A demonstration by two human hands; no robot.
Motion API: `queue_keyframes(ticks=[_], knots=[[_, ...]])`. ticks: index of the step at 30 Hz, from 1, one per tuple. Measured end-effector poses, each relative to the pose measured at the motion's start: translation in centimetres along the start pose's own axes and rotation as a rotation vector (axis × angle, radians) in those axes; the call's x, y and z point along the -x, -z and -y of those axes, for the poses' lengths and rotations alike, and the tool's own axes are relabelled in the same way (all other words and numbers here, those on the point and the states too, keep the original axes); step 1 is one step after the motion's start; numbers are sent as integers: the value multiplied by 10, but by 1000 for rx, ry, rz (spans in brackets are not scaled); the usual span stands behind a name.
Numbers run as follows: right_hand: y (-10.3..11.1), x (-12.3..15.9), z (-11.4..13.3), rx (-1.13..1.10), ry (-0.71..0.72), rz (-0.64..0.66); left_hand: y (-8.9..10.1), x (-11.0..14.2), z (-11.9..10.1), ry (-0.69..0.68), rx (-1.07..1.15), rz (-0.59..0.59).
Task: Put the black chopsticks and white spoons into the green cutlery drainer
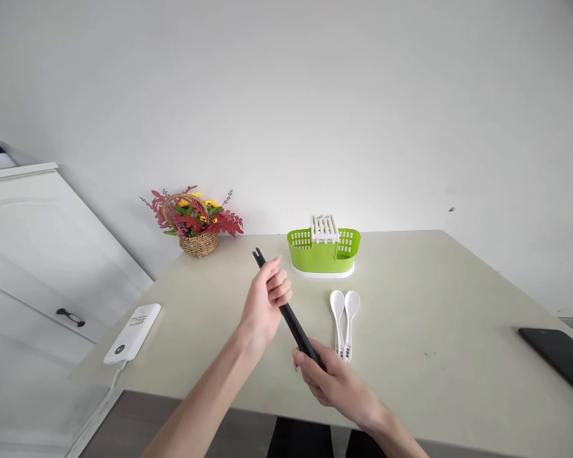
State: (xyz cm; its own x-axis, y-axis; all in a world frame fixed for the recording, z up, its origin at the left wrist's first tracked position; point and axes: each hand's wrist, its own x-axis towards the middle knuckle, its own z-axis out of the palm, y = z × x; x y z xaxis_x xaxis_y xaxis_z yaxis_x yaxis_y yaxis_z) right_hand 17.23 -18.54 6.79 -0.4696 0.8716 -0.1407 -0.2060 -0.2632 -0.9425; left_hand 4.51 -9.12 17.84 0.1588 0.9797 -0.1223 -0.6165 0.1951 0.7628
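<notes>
Black chopsticks (293, 326): slanting bundle at centre of the frame, above the worktop (410, 286)
Left hand (262, 305): wrapped around their upper part
Right hand (333, 375): clamped on their lower end
Slip risk: separate sticks could slide out or scatter if either grip loosens
Knock risk: white spoons (337, 303), lower centre beside the right hand, could be nudged by a low swing
Green caddy (315, 259): centre, beyond the hands; white rack (325, 229) obstructs its middle
Edges: flower basket (199, 243) left of centre, power bank (134, 334) lower left, phone (561, 356) lower right, all well apart
</notes>
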Motion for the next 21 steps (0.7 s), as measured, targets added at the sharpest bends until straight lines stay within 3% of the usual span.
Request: queue_keyframes(ticks=[5, 9, 13, 16, 21], knots=[[38, 16, 1, 96, 113, -151, -20, -32, -34, -178, -3, -27], [88, 42, 1, 176, 131, -435, -42, -70, -58, -392, -62, -11], [134, 67, -14, 178, 98, -779, -65, -120, -71, -568, -123, -30], [153, 77, -30, 155, 53, -948, -76, -165, -70, -662, -201, -35], [157, 72, -47, 356, 53, -972, -70, -230, -38, -603, -398, 14]])
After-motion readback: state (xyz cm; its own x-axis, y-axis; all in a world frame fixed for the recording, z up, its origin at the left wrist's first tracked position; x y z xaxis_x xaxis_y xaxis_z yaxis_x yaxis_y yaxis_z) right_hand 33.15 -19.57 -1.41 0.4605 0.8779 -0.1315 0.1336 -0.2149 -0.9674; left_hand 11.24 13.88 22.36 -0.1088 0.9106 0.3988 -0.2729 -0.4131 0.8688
